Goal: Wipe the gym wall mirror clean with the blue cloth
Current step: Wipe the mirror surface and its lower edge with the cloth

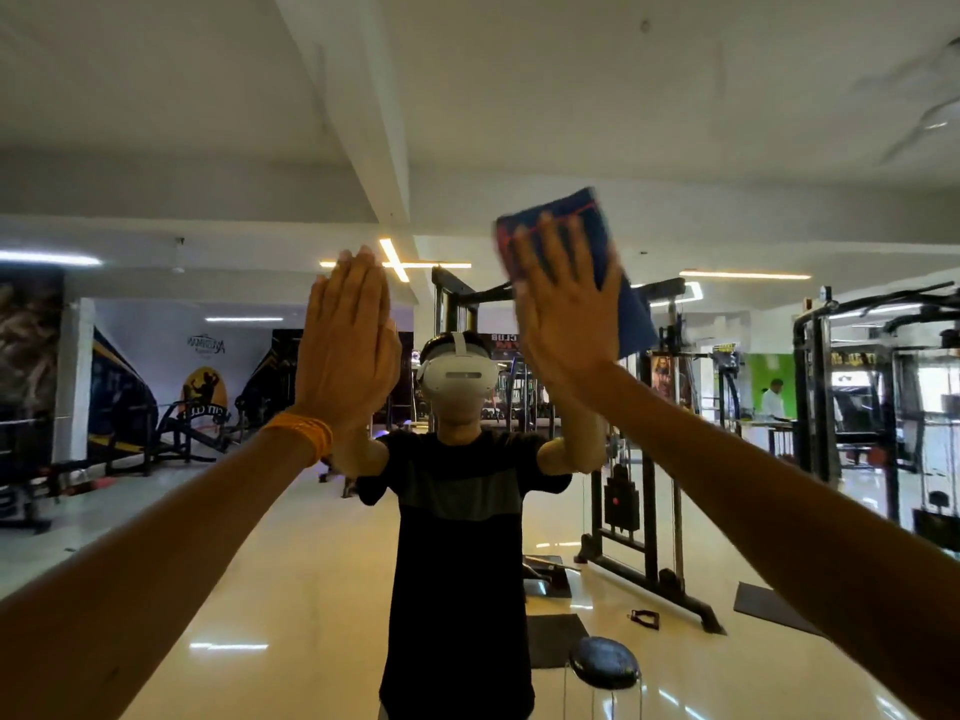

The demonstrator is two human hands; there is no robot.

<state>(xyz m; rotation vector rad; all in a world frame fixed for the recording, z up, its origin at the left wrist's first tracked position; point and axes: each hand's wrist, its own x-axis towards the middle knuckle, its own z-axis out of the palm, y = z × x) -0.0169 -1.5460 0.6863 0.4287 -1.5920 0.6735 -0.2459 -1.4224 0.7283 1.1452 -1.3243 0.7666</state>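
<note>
Head view: my right hand [566,330] flat, pressing light, limp blue cloth [631,314] on mirror [208,148]; left hand [345,356] flat, empty. Best palm cloth's middle.

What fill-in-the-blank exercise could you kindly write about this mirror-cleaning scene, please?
1. The right hand presses a ____ cloth flat on the mirror.
2. The left hand holds ____.
3. The band on the left wrist is ____.

Missing words: blue; nothing; orange.
</note>
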